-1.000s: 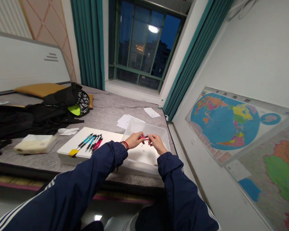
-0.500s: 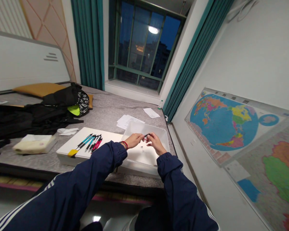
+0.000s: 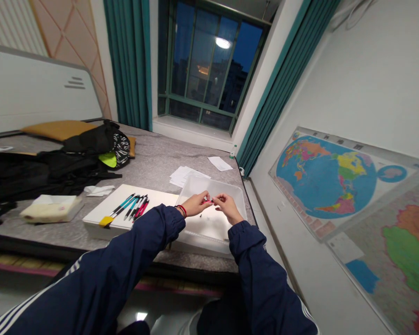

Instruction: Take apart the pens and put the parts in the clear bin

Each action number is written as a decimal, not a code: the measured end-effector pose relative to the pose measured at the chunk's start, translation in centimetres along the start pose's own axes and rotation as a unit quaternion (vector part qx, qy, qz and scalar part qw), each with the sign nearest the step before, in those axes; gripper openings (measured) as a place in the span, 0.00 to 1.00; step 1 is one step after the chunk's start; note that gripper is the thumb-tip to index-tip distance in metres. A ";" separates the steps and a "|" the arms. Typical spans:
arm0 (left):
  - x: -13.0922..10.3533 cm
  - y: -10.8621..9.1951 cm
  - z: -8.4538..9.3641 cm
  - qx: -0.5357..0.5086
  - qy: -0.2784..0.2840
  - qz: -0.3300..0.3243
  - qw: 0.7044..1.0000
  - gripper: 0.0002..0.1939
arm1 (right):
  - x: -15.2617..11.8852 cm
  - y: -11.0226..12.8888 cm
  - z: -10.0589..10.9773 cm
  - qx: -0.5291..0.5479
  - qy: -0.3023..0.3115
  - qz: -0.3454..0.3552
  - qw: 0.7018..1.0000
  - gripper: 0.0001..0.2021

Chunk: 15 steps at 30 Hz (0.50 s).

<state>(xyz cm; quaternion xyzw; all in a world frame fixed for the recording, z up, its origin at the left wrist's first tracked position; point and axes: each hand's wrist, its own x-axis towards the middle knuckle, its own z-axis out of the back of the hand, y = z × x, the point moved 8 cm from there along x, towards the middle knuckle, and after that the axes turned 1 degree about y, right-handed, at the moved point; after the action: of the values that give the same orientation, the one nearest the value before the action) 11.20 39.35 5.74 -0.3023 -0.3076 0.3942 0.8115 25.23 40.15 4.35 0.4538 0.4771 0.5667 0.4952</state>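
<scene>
Over a translucent plastic bin [image 3: 238, 197], my left hand [image 3: 195, 204] is closed around a red pen [image 3: 206, 202] with a dark end. My right hand [image 3: 227, 207] pinches the pen's right end, and its fingertips almost meet those of the left. How the pen's parts fit together there is too small to tell. On the bin's pale floor below lies a tiny dark piece [image 3: 200, 215]. Left of the bin, several pens [image 3: 132, 207] in blue, black, white and red lie side by side on a white box [image 3: 101, 204].
A yellow tab [image 3: 106, 221] sits on the box's front edge. Farther left are a tissue pack [image 3: 50, 208], a crumpled tissue [image 3: 98, 190] and a black backpack [image 3: 38, 172]. Behind the bin lie paper sheets [image 3: 181, 175] and another sheet [image 3: 219, 163]; a small bottle [image 3: 233, 151] stands near the wall.
My hands have turned the pen, so its red part now shows where a dark part stuck up before. My right hand has shifted slightly and the fingertips sit lower.
</scene>
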 end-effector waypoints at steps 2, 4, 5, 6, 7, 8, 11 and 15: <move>0.0 0.2 0.0 -0.006 -0.005 -0.002 1.000 0.15 | -0.1 0.1 -0.1 0.015 0.002 -0.007 1.000 0.22; 0.0 0.2 0.0 -0.011 -0.007 -0.005 1.000 0.14 | -0.2 -0.1 0.0 -0.009 0.001 -0.019 1.000 0.21; 0.0 0.2 0.0 -0.014 -0.004 -0.005 1.000 0.14 | -0.2 -0.3 0.0 -0.028 0.001 -0.022 0.999 0.21; 0.0 0.2 0.0 -0.014 -0.001 -0.004 1.000 0.15 | -0.1 -0.4 0.0 -0.045 0.002 -0.022 0.999 0.22; 0.0 0.3 0.0 -0.011 0.001 0.001 1.000 0.15 | 0.0 -0.5 0.0 -0.055 0.002 -0.016 0.998 0.22; 0.0 0.4 0.1 -0.003 0.001 0.008 1.000 0.15 | 0.0 -0.5 -0.1 -0.056 0.003 -0.008 0.998 0.21; 0.1 0.7 0.4 0.032 -0.005 0.030 0.999 0.18 | 0.2 -0.3 -0.3 -0.016 0.014 0.014 1.000 0.19; 0.4 0.8 0.3 0.058 -0.001 0.032 0.998 0.22 | 0.1 -0.2 -0.3 0.023 0.014 0.008 1.000 0.24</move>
<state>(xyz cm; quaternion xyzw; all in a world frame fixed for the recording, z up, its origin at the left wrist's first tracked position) 10.83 40.19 5.45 -0.2641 -0.2748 0.4377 0.8143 24.95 40.21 4.09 0.4605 0.4934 0.5658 0.4736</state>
